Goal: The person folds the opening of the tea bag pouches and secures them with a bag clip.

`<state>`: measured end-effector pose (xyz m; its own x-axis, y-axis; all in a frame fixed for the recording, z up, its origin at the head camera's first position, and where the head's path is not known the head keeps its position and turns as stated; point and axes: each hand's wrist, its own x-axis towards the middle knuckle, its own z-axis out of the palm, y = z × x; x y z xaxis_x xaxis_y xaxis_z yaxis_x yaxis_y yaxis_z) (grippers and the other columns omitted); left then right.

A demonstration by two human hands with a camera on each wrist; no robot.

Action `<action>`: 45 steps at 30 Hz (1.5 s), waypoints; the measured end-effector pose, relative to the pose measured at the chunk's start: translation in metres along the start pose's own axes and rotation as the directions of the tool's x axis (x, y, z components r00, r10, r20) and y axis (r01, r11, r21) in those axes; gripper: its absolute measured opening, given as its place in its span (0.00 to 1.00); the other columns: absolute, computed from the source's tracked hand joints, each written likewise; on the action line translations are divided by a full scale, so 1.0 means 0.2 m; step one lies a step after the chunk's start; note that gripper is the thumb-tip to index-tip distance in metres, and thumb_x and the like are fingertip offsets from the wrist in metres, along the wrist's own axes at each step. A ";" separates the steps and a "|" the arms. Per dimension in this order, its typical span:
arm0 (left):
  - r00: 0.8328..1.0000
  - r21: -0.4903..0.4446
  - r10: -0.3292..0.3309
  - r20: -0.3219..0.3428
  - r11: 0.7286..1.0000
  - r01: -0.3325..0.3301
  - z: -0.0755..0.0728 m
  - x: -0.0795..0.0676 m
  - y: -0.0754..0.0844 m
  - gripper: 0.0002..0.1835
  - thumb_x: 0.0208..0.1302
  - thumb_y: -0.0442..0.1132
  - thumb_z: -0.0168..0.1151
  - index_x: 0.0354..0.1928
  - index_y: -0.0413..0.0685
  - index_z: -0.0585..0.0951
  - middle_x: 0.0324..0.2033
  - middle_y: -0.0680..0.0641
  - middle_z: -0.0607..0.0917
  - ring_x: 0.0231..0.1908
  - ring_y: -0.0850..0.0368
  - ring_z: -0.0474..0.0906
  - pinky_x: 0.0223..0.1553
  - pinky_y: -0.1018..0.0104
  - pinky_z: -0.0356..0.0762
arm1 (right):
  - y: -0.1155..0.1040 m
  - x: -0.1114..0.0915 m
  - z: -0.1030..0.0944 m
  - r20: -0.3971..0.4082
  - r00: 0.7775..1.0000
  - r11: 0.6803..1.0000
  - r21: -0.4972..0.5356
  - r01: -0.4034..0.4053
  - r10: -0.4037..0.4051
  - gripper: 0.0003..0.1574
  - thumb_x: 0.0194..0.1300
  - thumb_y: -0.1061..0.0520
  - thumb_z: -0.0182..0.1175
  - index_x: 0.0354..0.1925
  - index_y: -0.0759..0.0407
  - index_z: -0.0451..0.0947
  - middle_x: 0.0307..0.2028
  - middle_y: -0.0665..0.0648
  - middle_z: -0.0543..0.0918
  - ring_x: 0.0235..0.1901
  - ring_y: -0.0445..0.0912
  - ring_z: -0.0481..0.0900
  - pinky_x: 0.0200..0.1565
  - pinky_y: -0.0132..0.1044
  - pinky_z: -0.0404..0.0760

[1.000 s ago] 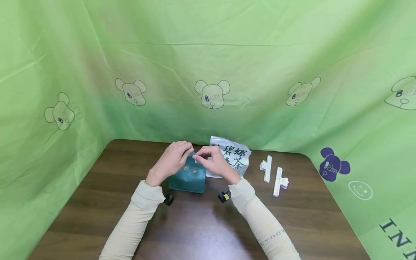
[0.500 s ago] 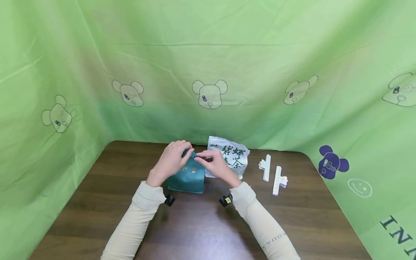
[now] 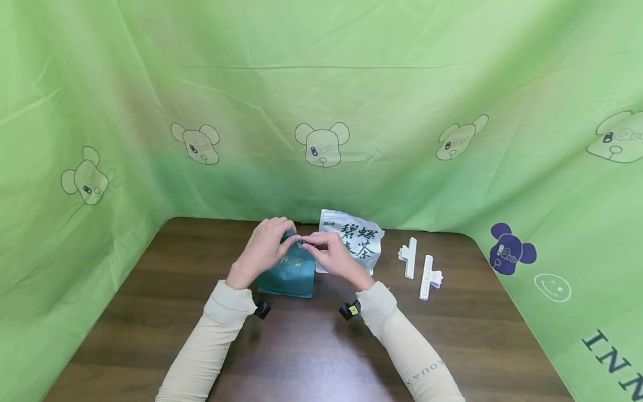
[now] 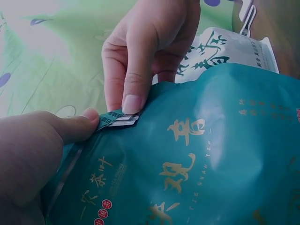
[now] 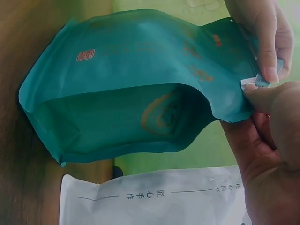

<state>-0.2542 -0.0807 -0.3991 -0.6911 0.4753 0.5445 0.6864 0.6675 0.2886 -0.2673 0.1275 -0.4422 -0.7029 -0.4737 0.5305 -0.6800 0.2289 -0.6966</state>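
Note:
A teal tea bag [image 3: 286, 276] with gold lettering stands upright on the table, its front bulging. My left hand [image 3: 266, 243] grips the bag's top edge from the left, thumb in front. With thumb and fingers, my right hand [image 3: 331, 254] pinches the top edge at its right part. Between the two hands, in the left wrist view, a small folded flap [image 4: 123, 119] of the edge shows white with dark print. In the right wrist view the same flap lies between the fingertips of both hands, and the bag's side gusset faces the camera.
A silver-white tea bag [image 3: 364, 240] with dark lettering lies behind my right hand. Two white clips [image 3: 411, 258] [image 3: 427, 279] lie to its right on the brown wooden table [image 3: 301, 357]. A green cloth [image 3: 321, 89] hangs behind the table.
The right fingertips have shifted slightly at the bag's top edge, and the white side of the flap shows again after being out of sight half a second ago. The left hand keeps its grip.

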 end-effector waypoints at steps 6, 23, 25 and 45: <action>1.000 -0.019 -0.012 0.008 1.000 0.012 -0.01 -0.01 0.00 0.06 0.67 0.42 0.69 0.36 0.49 0.83 0.32 0.52 0.84 0.35 0.54 0.79 0.41 0.57 0.76 | 0.01 -0.03 -0.01 -0.002 0.997 0.997 0.002 -0.071 0.071 0.12 0.69 0.64 0.64 0.50 0.66 0.87 0.42 0.62 0.89 0.38 0.47 0.87 0.40 0.42 0.87; 0.999 0.026 0.018 -0.038 1.000 -0.017 0.01 -0.02 -0.01 0.06 0.67 0.44 0.69 0.36 0.50 0.84 0.32 0.53 0.82 0.34 0.55 0.77 0.37 0.61 0.72 | -0.17 -0.04 -0.06 0.002 0.999 0.999 -0.010 -0.047 0.047 0.12 0.65 0.75 0.61 0.47 0.78 0.83 0.39 0.72 0.87 0.32 0.63 0.83 0.35 0.46 0.86; 0.999 0.029 0.019 -0.042 0.999 -0.018 0.01 -0.02 -0.01 0.07 0.66 0.44 0.69 0.36 0.50 0.83 0.32 0.53 0.82 0.33 0.55 0.77 0.37 0.61 0.72 | -0.17 -0.04 -0.06 0.000 0.999 0.999 -0.016 -0.035 0.035 0.11 0.65 0.76 0.61 0.46 0.78 0.84 0.38 0.71 0.87 0.29 0.59 0.82 0.33 0.45 0.84; 0.999 0.006 0.006 -0.048 1.000 -0.006 0.00 -0.02 0.00 0.06 0.66 0.42 0.70 0.36 0.49 0.83 0.32 0.52 0.82 0.34 0.54 0.78 0.37 0.60 0.72 | -0.02 -0.03 -0.05 0.018 0.996 0.996 -0.014 -0.088 0.089 0.12 0.68 0.63 0.66 0.49 0.64 0.87 0.41 0.60 0.89 0.40 0.51 0.87 0.43 0.50 0.86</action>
<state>-0.2515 -0.0816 -0.4008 -0.6753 0.4516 0.5832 0.6892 0.6678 0.2810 -0.2622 0.1368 -0.4374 -0.7566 -0.4667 0.4580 -0.6181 0.2820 -0.7337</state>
